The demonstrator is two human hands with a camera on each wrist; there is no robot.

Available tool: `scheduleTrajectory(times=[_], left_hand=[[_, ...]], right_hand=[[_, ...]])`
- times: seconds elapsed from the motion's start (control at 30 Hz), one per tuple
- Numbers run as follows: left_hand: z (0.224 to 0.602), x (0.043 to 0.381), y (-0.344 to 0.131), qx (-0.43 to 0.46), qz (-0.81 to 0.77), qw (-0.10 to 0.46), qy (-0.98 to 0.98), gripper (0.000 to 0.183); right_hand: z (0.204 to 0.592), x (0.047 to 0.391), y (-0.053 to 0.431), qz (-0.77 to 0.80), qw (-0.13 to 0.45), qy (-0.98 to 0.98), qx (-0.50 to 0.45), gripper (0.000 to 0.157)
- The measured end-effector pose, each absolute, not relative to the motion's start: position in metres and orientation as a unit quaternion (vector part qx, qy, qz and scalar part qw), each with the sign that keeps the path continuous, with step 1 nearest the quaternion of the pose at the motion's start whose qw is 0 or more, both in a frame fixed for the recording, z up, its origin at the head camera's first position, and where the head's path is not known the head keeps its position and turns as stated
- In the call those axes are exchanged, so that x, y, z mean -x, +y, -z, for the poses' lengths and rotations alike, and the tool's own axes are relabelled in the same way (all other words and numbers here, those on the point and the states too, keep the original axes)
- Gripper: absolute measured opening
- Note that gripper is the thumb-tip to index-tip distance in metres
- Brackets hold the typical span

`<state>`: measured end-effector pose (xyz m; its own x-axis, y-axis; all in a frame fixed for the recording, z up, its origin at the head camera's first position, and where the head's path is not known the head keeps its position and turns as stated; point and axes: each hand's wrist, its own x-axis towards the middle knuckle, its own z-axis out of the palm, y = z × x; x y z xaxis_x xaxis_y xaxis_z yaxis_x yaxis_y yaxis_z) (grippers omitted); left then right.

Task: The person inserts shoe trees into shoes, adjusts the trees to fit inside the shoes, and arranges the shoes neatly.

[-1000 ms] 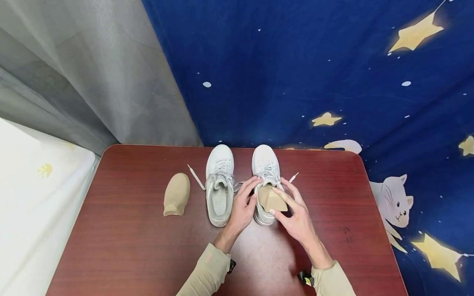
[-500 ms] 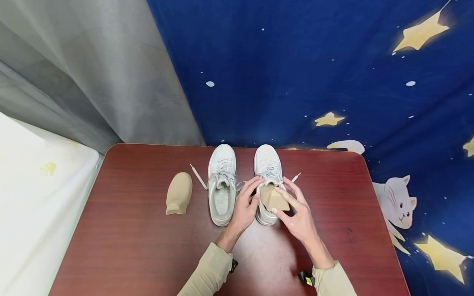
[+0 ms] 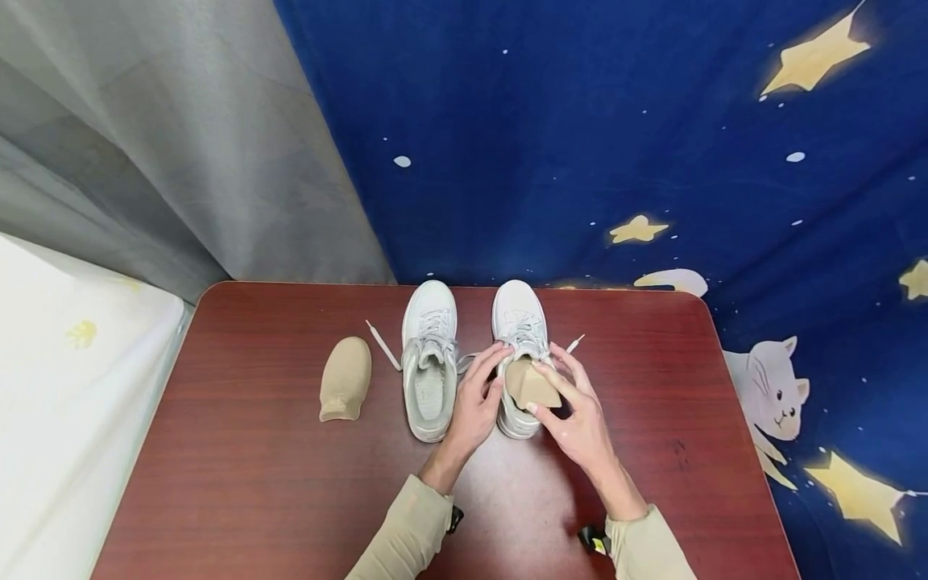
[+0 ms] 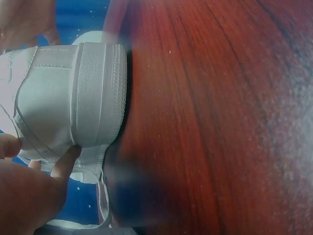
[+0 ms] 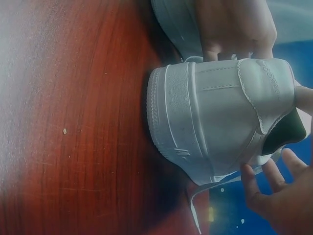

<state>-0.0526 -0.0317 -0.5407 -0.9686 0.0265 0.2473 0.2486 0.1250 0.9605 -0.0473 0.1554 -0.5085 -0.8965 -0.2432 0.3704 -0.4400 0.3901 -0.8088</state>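
Two hands work at one white shoe (image 3: 519, 329). The right hand (image 3: 583, 427) pinches a beige insert (image 3: 520, 388) between thumb and forefinger, its other fingers reaching along the shoe's outer side. The left hand (image 3: 474, 411) lies on the opposite side, fingers fairly straight and touching the shoe near the laces; the wrist views show fingers of both hands against its sides.

Little has changed over the last second: both hands keep their places, and the insert's blunt end seems only slightly farther forward of the heel. Its front is hidden inside the shoe, while the wide rear part shows in the opening, so I judge the fitting under way but unfinished.

Just left of that hand stands the other shoe (image 3: 429, 329), with its insole showing. Farther left, a second insert (image 3: 345, 377) lies flat on the reddish-brown tabletop (image 3: 268, 483), apart from both shoes. A loose lace (image 3: 384, 346) stretches between them. Behind hang a grey curtain (image 3: 203, 153) and a blue starry one.
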Motion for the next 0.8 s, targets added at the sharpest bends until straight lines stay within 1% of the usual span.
scheduleTrajectory(times=[0.1,0.2,0.4,0.6,0.8], left_hand=[[0.54,0.052,-0.032,0.082,0.658,0.073,-0.745,0.048],[0.539,0.052,-0.032,0.076,0.66,0.066,-0.745,0.049],[0.539,0.052,-0.033,0.078,0.66,0.07,-0.744,0.049],[0.54,0.053,-0.033,0.082,0.66,0.072,-0.743,0.049],[0.54,0.052,-0.033,0.077,0.663,0.065,-0.742,0.049]], right_hand=[[0.504,0.046,0.152,-0.517,0.104,-0.824,-0.207,0.061],[0.492,0.044,0.147,-0.519,0.114,-0.82,-0.212,0.058],[0.471,0.041,0.14,-0.511,0.123,-0.825,-0.206,0.053],[0.472,0.043,0.138,-0.511,0.135,-0.824,-0.203,0.052],[0.475,0.043,0.137,-0.51,0.135,-0.828,-0.19,0.051]])
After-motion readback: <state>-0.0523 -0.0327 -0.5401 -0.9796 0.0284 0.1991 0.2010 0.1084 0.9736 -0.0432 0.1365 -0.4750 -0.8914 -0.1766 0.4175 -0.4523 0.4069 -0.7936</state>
